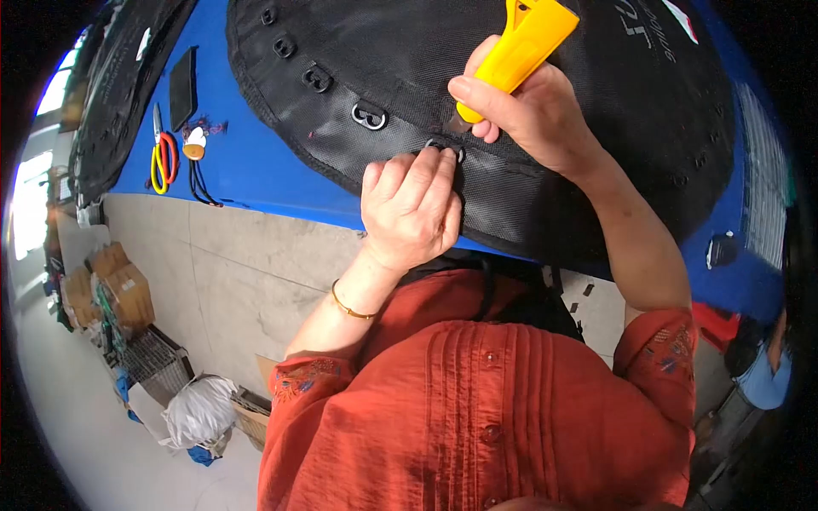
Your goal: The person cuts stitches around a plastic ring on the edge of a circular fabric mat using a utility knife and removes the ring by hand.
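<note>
A large black mesh fabric piece (383, 51) with a bound, curved edge lies in front of me. Metal D-rings (369, 115) on short black tabs run along it. My left hand (412, 209) is closed at the near edge, its fingers curled over one D-ring (433, 143) and pressing on the fabric. In my right hand (541, 115) is a yellow utility knife (520, 51), held with its blade end down. The blade tip is close to the fabric, just beyond my left fingertips; whether it touches is hard to make out.
The blue table (256, 175) carries scissors (162, 153) with red and yellow handles, a dark phone-like slab (182, 89) and a small corded item (195, 149). More black fabric (94, 94) lies left. Cardboard boxes (119, 289) and a white sack (200, 413) stand on the floor.
</note>
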A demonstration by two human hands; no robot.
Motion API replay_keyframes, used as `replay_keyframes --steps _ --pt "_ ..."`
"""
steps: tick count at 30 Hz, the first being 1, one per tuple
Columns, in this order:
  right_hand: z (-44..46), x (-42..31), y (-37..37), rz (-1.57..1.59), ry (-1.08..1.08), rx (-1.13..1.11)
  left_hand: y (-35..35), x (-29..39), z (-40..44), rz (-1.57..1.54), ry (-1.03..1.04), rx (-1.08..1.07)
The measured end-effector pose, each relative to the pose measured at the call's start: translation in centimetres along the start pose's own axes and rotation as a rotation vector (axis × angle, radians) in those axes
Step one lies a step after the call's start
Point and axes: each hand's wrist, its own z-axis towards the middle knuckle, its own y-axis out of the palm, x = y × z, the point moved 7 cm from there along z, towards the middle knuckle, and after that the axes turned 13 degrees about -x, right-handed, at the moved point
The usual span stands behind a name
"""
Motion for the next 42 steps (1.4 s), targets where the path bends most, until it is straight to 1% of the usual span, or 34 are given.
replay_keyframes --steps 1,5,7,10,13,17,19,23,25,29,31,32,34,35,37,41,42 --pt "0.1 0.4 0.2 0.022 0.046 -0.032 0.0 0.0 0.0 0.000 0.002 0.004" --pt "0.1 0.3 0.5 0.006 0.050 -0.059 0.0 0.0 0.0 0.000 0.002 0.007" --pt "0.2 0.6 0.7 0.060 0.013 -0.093 0.1 0.0 0.0 0.011 0.002 -0.002" --pt "0.3 0.8 0.7 0.019 0.019 -0.093 0.1 0.0 0.0 0.019 0.000 -0.008" --pt "0.3 0.9 1.1 0.055 0.058 -0.092 0.1 0.1 0.0 0.024 0.001 -0.012" --pt "0.4 0.7 1.0 0.014 0.043 -0.086 0.0 0.0 0.1 0.015 -0.003 -0.014" --pt "0.6 0.4 1.1 0.002 0.120 -0.116 0.1 0.1 0.0 0.049 0.020 -0.025" --pt "0.2 0.9 1.5 -0.022 0.056 -0.089 0.2 0.0 0.0 0.048 0.017 -0.026" --pt "0.1 0.7 1.5 -0.024 -0.024 -0.107 0.1 0.1 0.0 0.053 0.027 -0.023" --pt "0.5 0.5 1.3 -0.030 0.051 -0.136 0.1 0.1 0.1 0.056 0.026 -0.037" --pt "0.5 0.6 1.4 -0.022 0.088 -0.111 0.0 0.1 0.0 0.056 0.035 -0.029" --pt "0.4 0.8 1.5 -0.023 0.090 -0.112 0.0 0.2 0.0 0.054 0.034 -0.028" --pt "0.2 0.8 1.5 -0.004 0.007 -0.103 0.1 0.2 0.0 0.047 0.027 -0.030" --pt "0.3 0.7 1.2 -0.005 0.009 -0.103 0.1 0.2 0.0 0.044 0.027 -0.029" --pt "0.7 0.8 1.1 0.002 0.084 -0.144 0.0 0.1 0.0 0.045 0.031 -0.026" --pt "0.6 0.9 1.4 -0.007 0.051 -0.129 0.0 0.2 0.0 0.040 0.035 -0.012" --pt "0.5 0.8 1.4 0.018 0.013 -0.134 0.0 0.1 0.0 0.040 0.036 -0.011"
